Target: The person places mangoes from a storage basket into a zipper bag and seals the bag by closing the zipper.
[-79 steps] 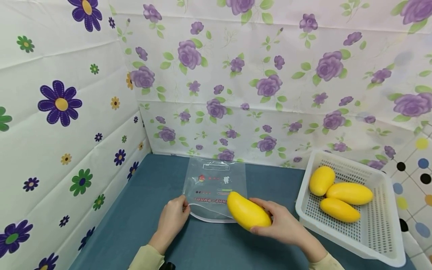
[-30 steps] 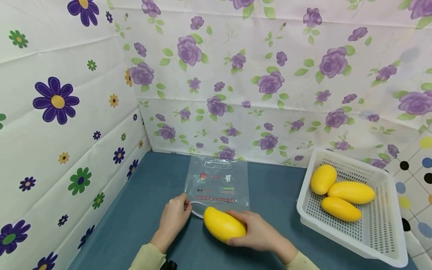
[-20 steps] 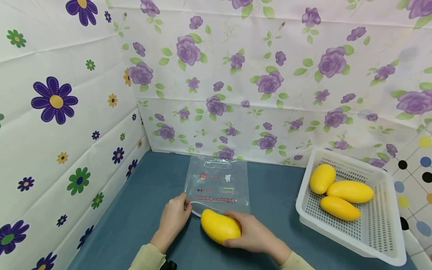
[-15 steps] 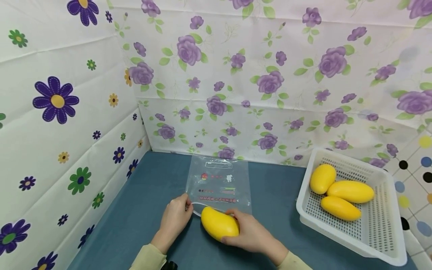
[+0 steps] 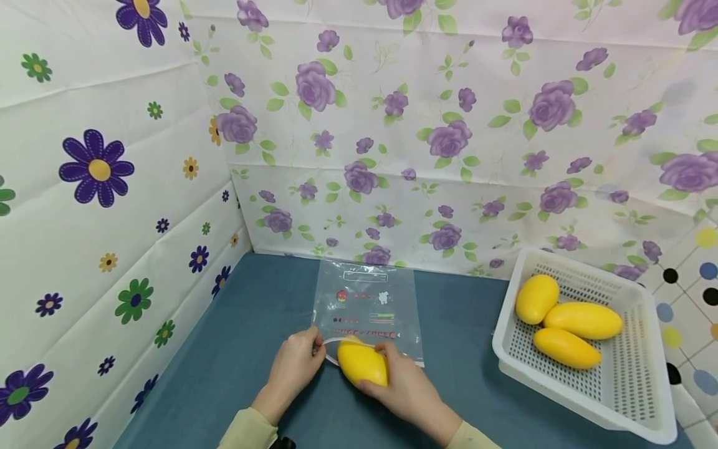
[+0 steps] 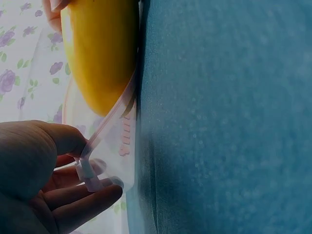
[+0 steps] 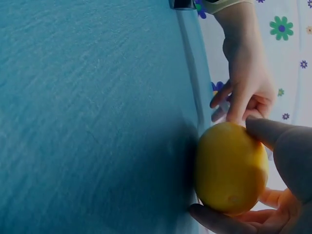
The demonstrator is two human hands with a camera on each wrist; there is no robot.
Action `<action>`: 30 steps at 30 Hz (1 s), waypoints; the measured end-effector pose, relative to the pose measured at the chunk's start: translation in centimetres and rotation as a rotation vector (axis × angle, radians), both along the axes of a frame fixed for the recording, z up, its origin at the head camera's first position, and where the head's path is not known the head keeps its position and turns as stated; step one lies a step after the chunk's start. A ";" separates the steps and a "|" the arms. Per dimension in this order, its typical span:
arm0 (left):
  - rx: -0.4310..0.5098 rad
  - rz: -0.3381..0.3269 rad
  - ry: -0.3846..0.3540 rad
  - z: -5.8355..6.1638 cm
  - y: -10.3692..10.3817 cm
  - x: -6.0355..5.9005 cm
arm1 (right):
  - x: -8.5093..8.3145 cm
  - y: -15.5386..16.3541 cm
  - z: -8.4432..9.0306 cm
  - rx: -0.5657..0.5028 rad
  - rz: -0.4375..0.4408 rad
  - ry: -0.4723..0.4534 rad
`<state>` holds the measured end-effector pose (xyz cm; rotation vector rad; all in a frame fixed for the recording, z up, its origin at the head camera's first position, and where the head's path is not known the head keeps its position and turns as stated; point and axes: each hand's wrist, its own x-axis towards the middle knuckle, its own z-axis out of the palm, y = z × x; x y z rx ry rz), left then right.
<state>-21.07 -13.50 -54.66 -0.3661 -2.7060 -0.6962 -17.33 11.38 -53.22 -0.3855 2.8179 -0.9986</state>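
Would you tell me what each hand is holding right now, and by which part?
The right hand grips the mango around its near end. The left hand pinches the clear zip bag by the corner of its open mouth.

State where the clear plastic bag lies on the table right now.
In the head view the clear plastic bag lies flat on the blue table, left of the white basket, its near mouth pinched by the left hand.

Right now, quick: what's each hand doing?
Left hand: pinching the bag at its open edge.
Right hand: curled round the mango, its tip at the bag's mouth.
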 end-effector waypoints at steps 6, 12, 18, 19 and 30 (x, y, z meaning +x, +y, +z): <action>-0.002 -0.003 0.003 -0.1 0.1 0.0 | 0.1 -0.8 -0.1 -0.018 0.051 0.023; 0.002 -0.012 0.017 -0.2 0.0 0.1 | 0.2 -1.1 0.2 0.014 0.110 -0.018; 0.002 -0.009 0.014 -0.1 0.0 0.1 | 0.3 -1.2 0.7 0.047 0.144 -0.005; 0.000 -0.009 0.015 -0.1 0.0 0.1 | 0.4 -1.2 0.7 0.042 0.148 0.003; 0.005 -0.029 0.030 -0.1 0.0 0.2 | 0.3 -1.5 0.1 0.026 0.181 0.014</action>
